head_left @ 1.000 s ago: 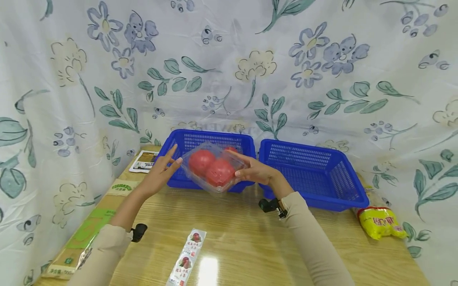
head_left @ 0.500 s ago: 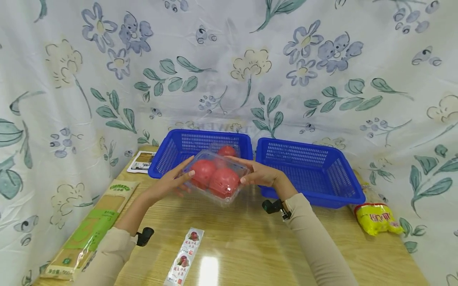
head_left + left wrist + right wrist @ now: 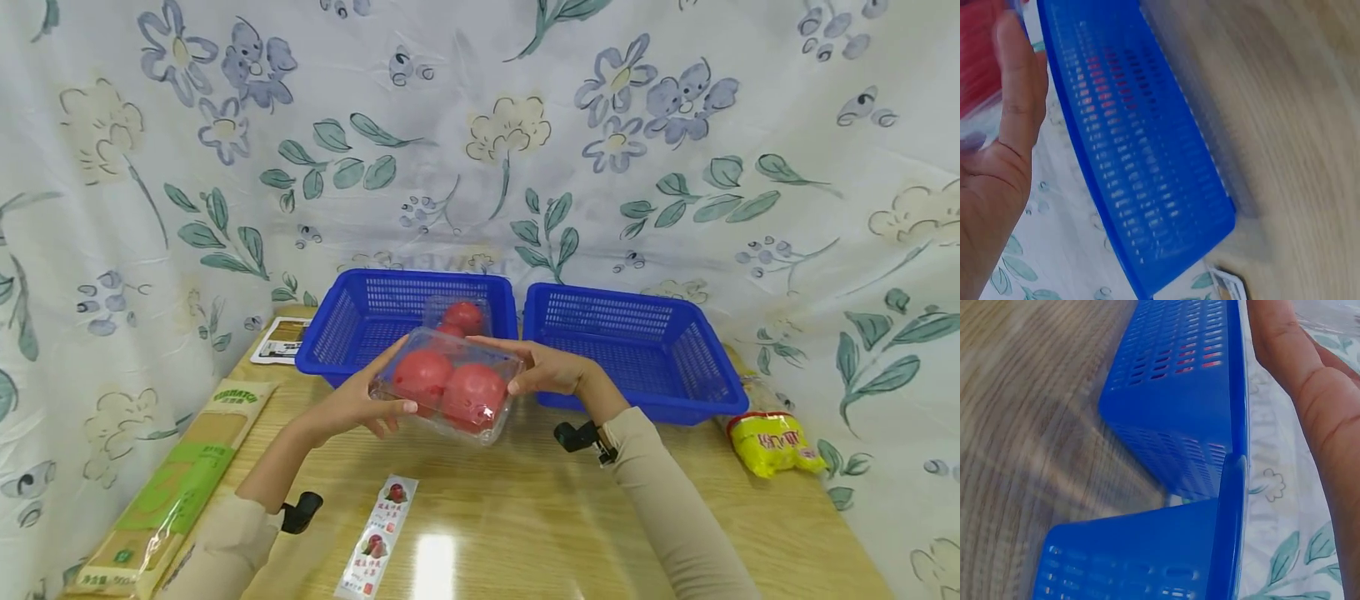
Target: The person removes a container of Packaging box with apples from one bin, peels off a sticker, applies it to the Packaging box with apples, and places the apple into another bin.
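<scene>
Both hands hold a clear plastic fruit box (image 3: 427,335) in front of the left blue basket, above the table. Inside it two large round red fruits (image 3: 474,397) show. My left hand (image 3: 341,410) grips the box's left end, thumb along the near side and other fingers partly hidden below. At the opposite end, my right hand (image 3: 553,369) grips with the thumb in front and fingers over the far edge. The box is tilted, its right end lower. In the left wrist view, the left thumb (image 3: 1017,94) lies beside blurred red fruit (image 3: 977,56).
The left blue basket (image 3: 318,337) contains another clear box with red fruits (image 3: 463,317). To its right stands a second blue basket (image 3: 637,392). A strip of fruit labels (image 3: 377,537) lies on the table (image 3: 517,517). Packets lie left (image 3: 176,483) and right (image 3: 776,442).
My left hand has come in from apart and taken hold of the box's left end. The box has moved down and nearer, revealing more of the other box in the basket.
</scene>
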Demonstrator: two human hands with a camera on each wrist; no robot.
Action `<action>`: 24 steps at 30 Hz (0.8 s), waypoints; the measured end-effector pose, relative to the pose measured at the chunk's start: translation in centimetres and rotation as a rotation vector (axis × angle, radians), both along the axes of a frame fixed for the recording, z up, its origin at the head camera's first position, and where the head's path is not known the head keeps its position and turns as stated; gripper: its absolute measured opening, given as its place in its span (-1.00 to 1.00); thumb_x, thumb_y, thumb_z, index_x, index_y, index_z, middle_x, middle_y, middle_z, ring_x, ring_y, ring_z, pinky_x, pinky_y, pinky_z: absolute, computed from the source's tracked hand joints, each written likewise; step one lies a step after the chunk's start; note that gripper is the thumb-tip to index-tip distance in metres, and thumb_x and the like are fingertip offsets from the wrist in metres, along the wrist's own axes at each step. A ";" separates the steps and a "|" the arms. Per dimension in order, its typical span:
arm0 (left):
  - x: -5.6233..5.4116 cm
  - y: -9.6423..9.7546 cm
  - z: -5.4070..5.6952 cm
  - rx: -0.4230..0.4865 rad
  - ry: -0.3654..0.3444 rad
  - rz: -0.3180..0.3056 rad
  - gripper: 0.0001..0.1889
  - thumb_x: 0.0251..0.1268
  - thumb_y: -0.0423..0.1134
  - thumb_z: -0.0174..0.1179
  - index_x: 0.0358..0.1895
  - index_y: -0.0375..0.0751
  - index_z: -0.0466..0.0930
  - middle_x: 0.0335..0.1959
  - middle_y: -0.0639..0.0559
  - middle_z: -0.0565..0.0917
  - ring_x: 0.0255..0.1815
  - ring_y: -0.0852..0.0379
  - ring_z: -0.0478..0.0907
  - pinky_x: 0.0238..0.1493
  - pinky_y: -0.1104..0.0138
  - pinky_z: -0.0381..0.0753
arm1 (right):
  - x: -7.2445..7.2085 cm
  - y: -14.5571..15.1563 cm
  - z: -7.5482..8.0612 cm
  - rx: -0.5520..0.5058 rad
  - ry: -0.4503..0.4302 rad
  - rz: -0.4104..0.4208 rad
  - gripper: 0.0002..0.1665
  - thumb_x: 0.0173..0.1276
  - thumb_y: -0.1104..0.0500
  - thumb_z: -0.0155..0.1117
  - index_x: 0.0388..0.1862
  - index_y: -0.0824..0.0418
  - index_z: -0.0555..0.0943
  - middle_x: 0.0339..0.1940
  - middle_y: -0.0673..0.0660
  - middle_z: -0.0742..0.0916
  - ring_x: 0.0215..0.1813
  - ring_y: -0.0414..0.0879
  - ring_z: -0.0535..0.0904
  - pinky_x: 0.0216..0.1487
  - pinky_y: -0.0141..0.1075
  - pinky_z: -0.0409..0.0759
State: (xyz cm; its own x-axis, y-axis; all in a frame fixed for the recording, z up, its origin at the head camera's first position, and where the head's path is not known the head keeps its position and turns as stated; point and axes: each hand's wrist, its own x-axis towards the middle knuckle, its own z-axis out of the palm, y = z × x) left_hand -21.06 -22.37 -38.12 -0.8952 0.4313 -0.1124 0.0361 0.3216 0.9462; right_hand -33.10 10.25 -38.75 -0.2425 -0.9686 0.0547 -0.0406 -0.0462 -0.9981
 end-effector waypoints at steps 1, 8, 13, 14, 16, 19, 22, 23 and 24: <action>0.1 0.2 -0.1 0.008 0.001 0.009 0.06 0.28 -0.07 0.34 0.59 0.43 -0.32 -0.28 -0.26 0.66 -0.35 -0.18 0.69 -0.26 -0.01 0.72 | 0.1 0.1 -0.1 0.000 -0.012 -0.013 0.14 0.29 0.02 0.43 0.65 0.04 -0.06 0.65 0.14 0.00 -0.25 -0.19 0.68 -0.13 -0.32 0.64; 1.1 1.0 -0.9 0.038 0.017 0.114 0.11 0.20 -0.08 0.42 0.57 0.53 -0.29 0.45 -0.38 0.14 -0.33 -0.11 0.67 -0.23 0.05 0.73 | 1.7 0.8 0.2 0.008 -0.128 -0.182 -0.03 0.36 0.18 0.36 0.63 -0.08 0.09 0.34 0.00 0.50 -0.03 -0.04 0.70 0.01 -0.14 0.69; 1.8 1.5 -1.2 0.058 0.042 0.146 0.10 0.19 -0.08 0.42 0.57 0.53 -0.27 0.63 -0.16 -0.26 -0.33 -0.09 0.71 -0.17 -0.02 0.72 | 3.7 1.4 0.3 0.003 -0.099 -0.342 -0.05 0.41 0.25 0.28 0.64 -0.09 0.04 0.04 0.08 0.65 0.01 -0.03 0.69 0.03 -0.12 0.68; 2.0 1.6 -1.3 0.061 0.046 0.151 0.10 0.20 -0.08 0.42 0.57 0.53 -0.27 0.63 -0.14 -0.29 -0.33 -0.09 0.71 -0.16 -0.04 0.71 | 4.2 1.4 0.2 -0.009 -0.088 -0.376 -0.05 0.42 0.24 0.27 0.64 -0.08 0.03 0.11 0.13 0.62 0.03 -0.02 0.68 0.05 -0.10 0.67; 2.3 1.8 -1.5 0.068 0.059 0.164 0.10 0.21 -0.10 0.41 0.57 0.52 -0.27 0.64 -0.14 -0.29 -0.34 -0.08 0.72 -0.16 -0.05 0.71 | 5.4 1.4 0.0 -0.023 -0.067 -0.462 -0.07 0.43 0.21 0.27 0.64 -0.08 0.04 0.16 0.27 0.60 0.06 -0.01 0.66 0.06 -0.08 0.67; 2.7 2.1 -1.9 0.095 0.065 0.187 0.10 0.20 -0.14 0.41 0.57 0.51 -0.26 0.59 -0.29 -0.06 -0.34 -0.07 0.72 -0.17 -0.05 0.71 | 7.3 1.4 -0.5 -0.055 -0.038 -0.564 -0.13 0.48 0.16 0.22 0.64 -0.07 0.04 0.38 0.39 0.44 0.18 0.05 0.62 0.14 -0.02 0.62; 3.0 2.6 -2.3 0.130 0.061 0.206 0.10 0.19 -0.18 0.41 0.57 0.51 -0.24 0.43 -0.40 0.24 -0.30 -0.05 0.70 -0.22 0.02 0.73 | 9.0 1.3 -1.0 -0.050 0.022 -0.637 -0.18 0.54 0.14 0.12 0.64 -0.11 0.00 0.39 0.45 0.43 0.30 0.18 0.54 0.24 0.04 0.54; 3.1 2.9 -2.4 0.140 0.059 0.216 0.11 0.18 -0.18 0.42 0.57 0.52 -0.23 0.38 -0.41 0.30 -0.29 -0.05 0.69 -0.24 0.05 0.73 | 9.5 1.3 -1.2 -0.041 0.050 -0.655 -0.19 0.57 0.13 0.07 0.65 -0.12 -0.03 0.42 0.45 0.40 0.35 0.22 0.49 0.28 0.08 0.49; 3.2 3.1 -2.6 0.146 0.062 0.224 0.11 0.18 -0.18 0.42 0.57 0.51 -0.23 0.37 -0.39 0.31 -0.29 -0.05 0.69 -0.26 0.07 0.73 | 9.9 1.2 -1.4 -0.027 0.079 -0.671 -0.21 0.60 0.11 0.01 0.65 -0.15 -0.08 0.48 0.42 0.34 0.42 0.25 0.40 0.33 0.10 0.44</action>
